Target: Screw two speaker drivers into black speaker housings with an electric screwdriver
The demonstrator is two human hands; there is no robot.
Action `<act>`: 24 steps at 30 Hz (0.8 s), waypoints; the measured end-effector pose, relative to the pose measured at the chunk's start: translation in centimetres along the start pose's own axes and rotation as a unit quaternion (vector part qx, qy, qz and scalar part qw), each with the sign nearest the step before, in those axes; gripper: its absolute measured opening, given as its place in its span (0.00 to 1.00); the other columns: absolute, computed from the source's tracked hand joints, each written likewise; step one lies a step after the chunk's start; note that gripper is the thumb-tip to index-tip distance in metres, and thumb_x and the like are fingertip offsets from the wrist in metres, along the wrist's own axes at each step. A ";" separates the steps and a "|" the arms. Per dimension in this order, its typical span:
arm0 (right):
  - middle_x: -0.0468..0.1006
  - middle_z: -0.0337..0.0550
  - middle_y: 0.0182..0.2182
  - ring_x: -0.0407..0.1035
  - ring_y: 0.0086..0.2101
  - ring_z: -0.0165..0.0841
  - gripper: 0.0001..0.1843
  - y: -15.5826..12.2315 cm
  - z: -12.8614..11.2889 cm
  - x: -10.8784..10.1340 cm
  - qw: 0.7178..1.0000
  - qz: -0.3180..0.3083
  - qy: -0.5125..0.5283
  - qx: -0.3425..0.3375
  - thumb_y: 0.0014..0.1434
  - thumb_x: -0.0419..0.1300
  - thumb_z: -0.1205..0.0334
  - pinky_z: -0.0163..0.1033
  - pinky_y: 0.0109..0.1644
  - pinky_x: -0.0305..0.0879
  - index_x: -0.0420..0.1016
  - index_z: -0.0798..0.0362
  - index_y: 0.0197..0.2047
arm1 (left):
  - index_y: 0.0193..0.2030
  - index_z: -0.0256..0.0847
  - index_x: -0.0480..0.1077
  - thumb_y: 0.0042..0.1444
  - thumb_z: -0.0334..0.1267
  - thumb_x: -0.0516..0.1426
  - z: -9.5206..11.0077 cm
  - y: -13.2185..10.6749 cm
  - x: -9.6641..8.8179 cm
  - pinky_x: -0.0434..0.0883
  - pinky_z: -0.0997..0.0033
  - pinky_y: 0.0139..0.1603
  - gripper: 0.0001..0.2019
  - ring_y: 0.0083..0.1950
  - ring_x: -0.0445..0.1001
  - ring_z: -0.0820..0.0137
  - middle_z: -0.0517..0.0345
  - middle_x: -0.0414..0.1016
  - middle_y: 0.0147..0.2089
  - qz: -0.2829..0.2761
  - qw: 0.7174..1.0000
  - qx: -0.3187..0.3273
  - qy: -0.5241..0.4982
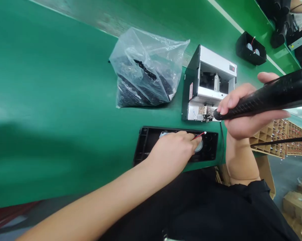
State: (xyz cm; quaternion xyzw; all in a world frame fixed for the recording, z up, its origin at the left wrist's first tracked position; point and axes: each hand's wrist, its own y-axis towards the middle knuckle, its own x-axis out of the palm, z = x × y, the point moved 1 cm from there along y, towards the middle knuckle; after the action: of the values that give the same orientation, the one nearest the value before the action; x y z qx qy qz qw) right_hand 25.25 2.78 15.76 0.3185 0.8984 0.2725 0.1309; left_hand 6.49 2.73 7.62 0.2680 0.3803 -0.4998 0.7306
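My right hand [243, 115] is wrapped round a black electric screwdriver [266, 95]. Its tip end is at the front of a silver-and-black screw feeder [216, 63]; whether it touches cannot be told. My left hand [174, 149] reaches into a long black plastic housing [143, 144] lying on the bench, its fingers curled down over a speaker [199, 146] with a round silver back. The fingertips are hidden. A red wire [199, 136] with a white connector sticks up beside the fingers.
A clear plastic bag [146, 73] of small black parts lies beyond the housing on the green bench [53, 83]. Another black housing [251, 48] with two round silver speakers stands at the upper right. Compartmented cardboard trays [271, 137] and cardboard boxes [298, 204] are at the right.
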 end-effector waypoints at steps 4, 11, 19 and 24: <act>0.62 0.32 0.29 0.58 0.17 0.36 0.31 0.1 0.6 -0.3 1.000 0.006 -0.026 0.011 0.77 0.44 0.16 0.44 0.20 0.60 0.70 0.26 0.60 | 0.70 0.45 0.88 0.73 0.28 0.65 0.0 0.0 0.0 0.81 0.62 0.48 0.22 0.50 0.92 0.57 0.52 0.96 0.53 -0.005 1.000 0.003 0.000; 0.61 0.34 0.29 0.58 0.19 0.39 0.44 -0.2 1.5 -0.4 0.998 -0.021 -0.044 0.046 0.71 0.41 0.09 0.46 0.23 0.62 0.61 0.17 0.79 | 0.69 0.45 0.89 0.72 0.31 0.68 0.3 0.3 -0.7 0.81 0.60 0.48 0.21 0.53 0.93 0.55 0.52 0.96 0.58 -0.037 0.999 -0.007 0.025; 0.71 0.29 0.24 0.61 0.15 0.37 0.57 -0.4 -1.4 -1.3 0.997 -0.028 -0.007 0.074 0.58 0.64 0.04 0.46 0.18 0.68 0.72 0.22 0.82 | 0.72 0.44 0.87 0.70 0.34 0.73 0.2 0.3 -1.1 0.84 0.57 0.51 0.25 0.57 0.94 0.49 0.49 0.96 0.60 -0.038 0.999 -0.009 0.018; 0.81 0.29 0.24 0.71 0.17 0.33 0.42 -1.3 -6.5 -3.7 0.992 -0.017 0.070 0.100 0.69 0.64 0.12 0.41 0.23 0.78 0.87 0.30 0.70 | 0.67 0.44 0.89 0.73 0.38 0.73 -0.5 -0.4 -0.6 0.86 0.53 0.49 0.18 0.56 0.94 0.46 0.47 0.96 0.62 -0.012 1.000 0.002 0.016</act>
State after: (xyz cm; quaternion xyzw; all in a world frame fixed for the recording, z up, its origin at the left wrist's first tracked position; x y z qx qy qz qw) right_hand 24.78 -3.04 20.58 0.2948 0.9333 0.2011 0.0396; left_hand 5.86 3.32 7.85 0.2728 0.3940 -0.5050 0.7179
